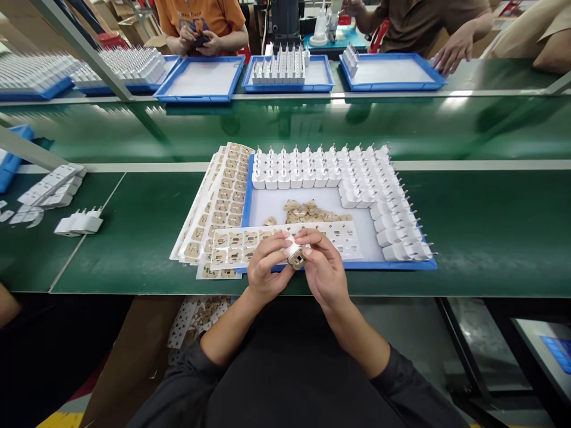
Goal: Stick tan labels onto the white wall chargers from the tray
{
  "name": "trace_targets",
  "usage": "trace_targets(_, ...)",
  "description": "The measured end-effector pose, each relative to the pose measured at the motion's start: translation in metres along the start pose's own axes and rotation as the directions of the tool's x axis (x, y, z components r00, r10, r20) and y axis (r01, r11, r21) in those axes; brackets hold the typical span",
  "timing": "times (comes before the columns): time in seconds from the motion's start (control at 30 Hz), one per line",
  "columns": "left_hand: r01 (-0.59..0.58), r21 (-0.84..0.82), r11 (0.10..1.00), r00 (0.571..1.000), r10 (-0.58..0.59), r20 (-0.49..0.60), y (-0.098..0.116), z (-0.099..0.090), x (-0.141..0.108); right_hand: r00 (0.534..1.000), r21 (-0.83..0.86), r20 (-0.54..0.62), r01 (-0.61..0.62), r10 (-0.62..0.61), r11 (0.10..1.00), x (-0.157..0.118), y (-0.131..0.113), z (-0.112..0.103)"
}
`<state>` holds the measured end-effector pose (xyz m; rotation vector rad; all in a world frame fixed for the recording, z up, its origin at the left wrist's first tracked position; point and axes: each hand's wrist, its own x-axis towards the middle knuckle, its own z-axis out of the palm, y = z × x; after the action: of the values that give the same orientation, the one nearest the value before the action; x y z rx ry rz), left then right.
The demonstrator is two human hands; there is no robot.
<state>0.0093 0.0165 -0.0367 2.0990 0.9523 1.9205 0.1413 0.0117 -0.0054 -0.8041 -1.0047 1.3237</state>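
Between my two hands is a white plug adapter [295,257], its face with a tan sticker and cut-out ports turned toward me. My left hand [269,267] grips its left side, fingers closed. The right hand [325,268] pinches it from the right with thumb and fingertips at the sticker's edge. Just behind my hands a sticker sheet [348,241] lies across the front of a blue-rimmed tray [392,265]. Inside the tray, a pile of loose tan pieces [312,212] sits beyond the sheet. Rows of white plug adapters [297,169] stand along the tray's back and right side, prongs up.
More sticker sheets [214,208] are fanned at the tray's left. Several adapters [80,222] lie farther left on the green table [134,255]. Across the green channel stand blue trays [196,98], some holding adapters, with people behind them. A cardboard box [134,362] is below the table.
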Motion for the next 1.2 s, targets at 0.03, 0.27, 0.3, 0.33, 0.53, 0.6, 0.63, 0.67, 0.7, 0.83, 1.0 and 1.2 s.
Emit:
trace_targets(0.03,0.017,-0.012,1.0,1.0,-0.017,0.0,0.0,0.0,-0.001,1.0,-0.002,0.008,-0.003,0.003,1.0,0.0,0.0,-0.001)
trace_targets(0.27,0.18,-0.149,0.972,0.984,-0.177,0.031,0.0,-0.003,-0.008,0.982,-0.121,0.189,0.012,0.011,0.993,0.005,-0.011,-0.013)
trace_targets(0.3,0.189,-0.157,0.969,0.982,-0.185,0.041,0.0,-0.003,-0.009,0.981,-0.161,0.195,0.043,-0.011,0.986,0.007,-0.013,-0.014)
trace_targets(0.33,0.202,-0.16,0.966,0.979,-0.196,0.049,0.002,-0.003,-0.01,0.979,-0.211,0.198,0.088,-0.045,0.974,0.008,-0.015,-0.014)
trace_targets(0.53,0.477,-0.212,0.853,0.879,-0.464,0.111,0.008,-0.005,-0.012,0.805,-0.486,0.36,0.593,-0.471,0.642,0.009,-0.021,-0.018)
trace_targets(0.6,0.526,-0.181,0.831,0.851,-0.513,0.112,0.006,-0.009,-0.011,0.767,-0.389,0.395,0.638,-0.505,0.665,0.009,-0.021,-0.023)
trace_targets(0.63,0.531,-0.136,0.837,0.847,-0.521,0.102,0.005,-0.011,-0.011,0.794,-0.373,0.352,0.605,-0.496,0.703,0.011,-0.02,-0.027)
trace_targets(0.67,0.528,-0.081,0.846,0.849,-0.521,0.093,0.003,-0.014,-0.01,0.837,-0.4,0.267,0.547,-0.478,0.735,0.015,-0.019,-0.032)
trace_targets(0.7,0.516,-0.023,0.856,0.854,-0.513,0.087,0.001,-0.018,-0.009,0.878,-0.463,0.161,0.471,-0.452,0.751,0.021,-0.018,-0.037)
trace_targets(0.83,0.464,0.16,0.871,0.876,-0.478,0.068,-0.009,-0.044,-0.001,0.936,-0.799,-0.074,0.151,-0.343,0.582,0.052,-0.01,-0.062)
trace_targets(1.0,0.612,0.294,0.734,0.79,-0.578,-0.203,-0.051,-0.107,0.011,0.95,-0.938,0.127,0.209,-0.286,0.277,0.072,0.005,-0.081)
trace_targets(1.2,0.737,0.569,0.365,0.656,-0.587,-0.474,-0.121,-0.229,0.018,0.923,-0.929,0.24,0.308,-0.3,0.203,0.075,0.018,-0.089)
